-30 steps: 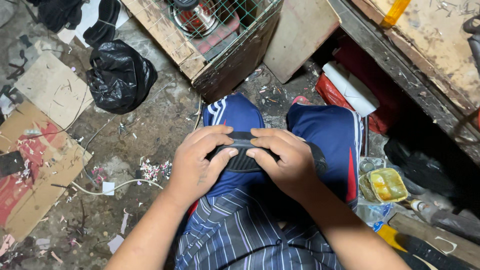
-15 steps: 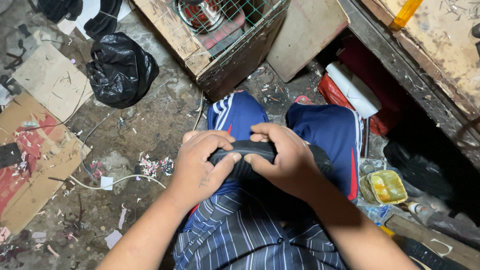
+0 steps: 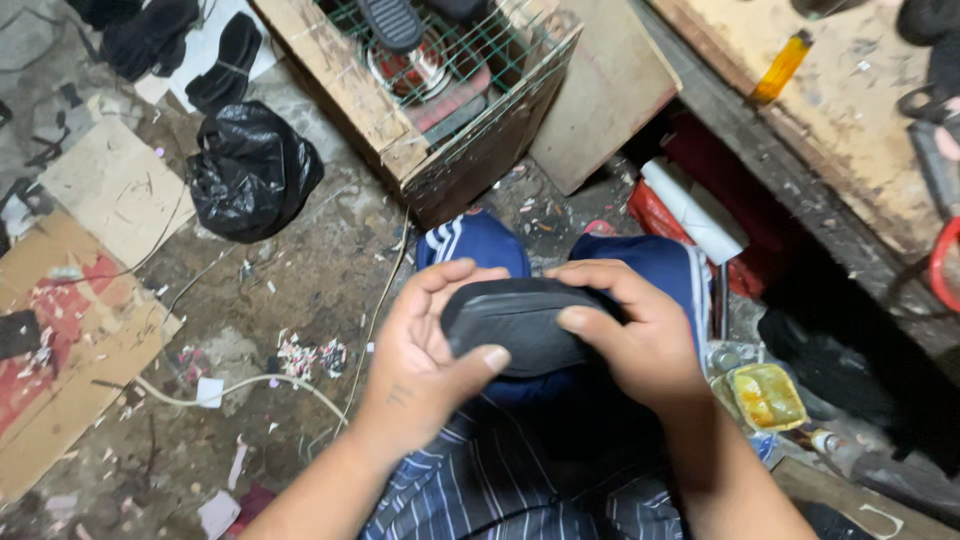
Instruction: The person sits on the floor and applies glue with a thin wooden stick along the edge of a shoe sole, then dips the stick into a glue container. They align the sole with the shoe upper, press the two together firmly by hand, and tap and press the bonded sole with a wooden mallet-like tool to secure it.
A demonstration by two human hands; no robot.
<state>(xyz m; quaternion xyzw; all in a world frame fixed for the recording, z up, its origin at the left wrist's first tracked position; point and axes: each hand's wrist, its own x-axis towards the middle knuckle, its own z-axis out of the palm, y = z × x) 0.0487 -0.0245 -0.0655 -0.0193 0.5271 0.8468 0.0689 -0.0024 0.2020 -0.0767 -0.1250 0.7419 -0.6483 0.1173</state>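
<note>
A dirt floor (image 3: 300, 290) littered with scraps fills most of the view, with flattened cardboard (image 3: 80, 300) at the left edge and a worn wooden workbench (image 3: 830, 110) running along the right. A wooden crate (image 3: 430, 150) topped with green wire mesh stands ahead of the person's knees, and a knotted black plastic bag (image 3: 252, 170) lies to its left. The person sits in blue track trousers (image 3: 480, 245) and a striped shirt. Over the lap, both hands grip a dark grey curved piece (image 3: 515, 320), possibly a shoe upper or sole, though the dim light leaves that unsure. The left hand (image 3: 425, 355) cups its left end, thumb pressed on top, fingers curled over the far edge. The right hand (image 3: 640, 335) wraps the right end, thumb on the front face. A small yellow-smeared tin (image 3: 765, 395) sits just beside the right wrist.
</note>
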